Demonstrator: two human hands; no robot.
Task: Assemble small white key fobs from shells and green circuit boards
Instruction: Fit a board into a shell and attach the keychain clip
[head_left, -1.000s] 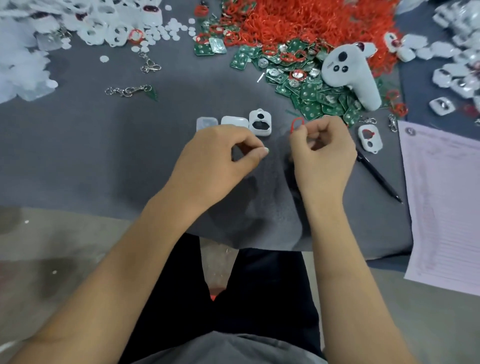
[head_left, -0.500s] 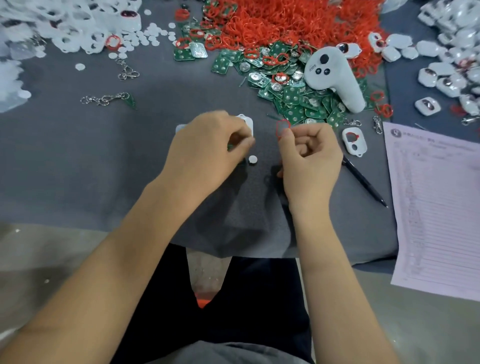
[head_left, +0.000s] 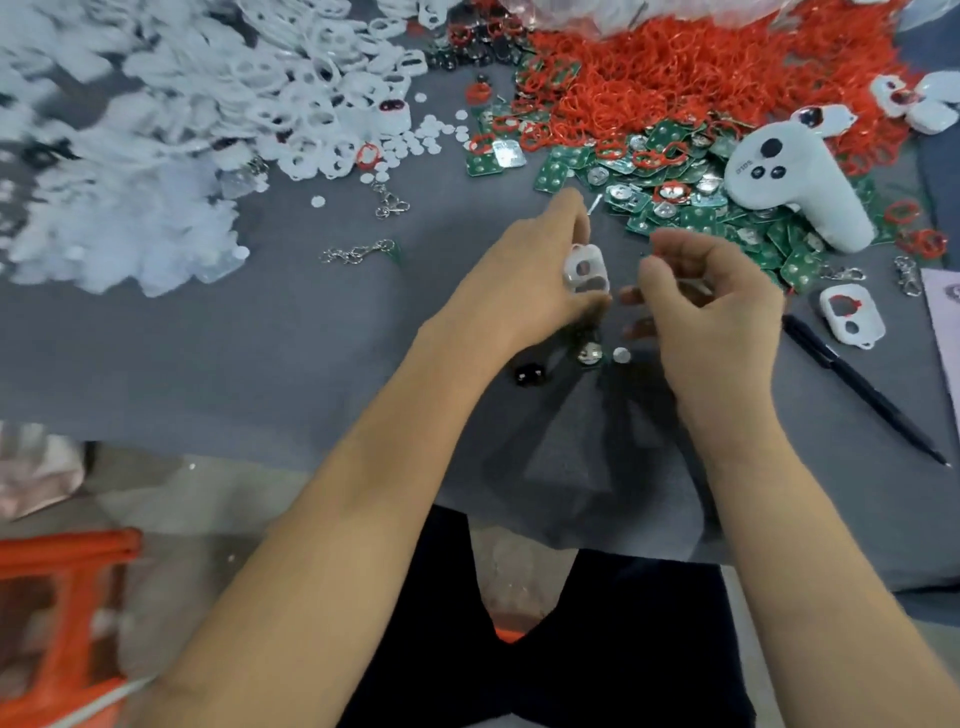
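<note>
My left hand (head_left: 524, 291) grips a small white fob shell (head_left: 586, 271) with two holes, held just above the grey mat. My right hand (head_left: 719, 306) hovers close to the shell's right with its fingers curled inward; what lies inside them is hidden. Below the hands on the mat lie a green circuit board with a coin cell (head_left: 589, 354), a small white disc (head_left: 622, 355) and a black button piece (head_left: 529, 375). A heap of green circuit boards (head_left: 675, 200) spreads behind the right hand.
White shells (head_left: 218, 119) are piled at the back left, red rings (head_left: 701, 67) at the back. A white controller (head_left: 795, 189), a shell with a red ring (head_left: 852, 314), a black pen (head_left: 862, 387) and paper (head_left: 943, 317) lie right. A keychain (head_left: 358, 253) lies left.
My left hand has lifted a white shell off the mat. The red ring seen in my right hand's fingertips no longer shows. The camera has tilted, bringing more of the far piles into view.
</note>
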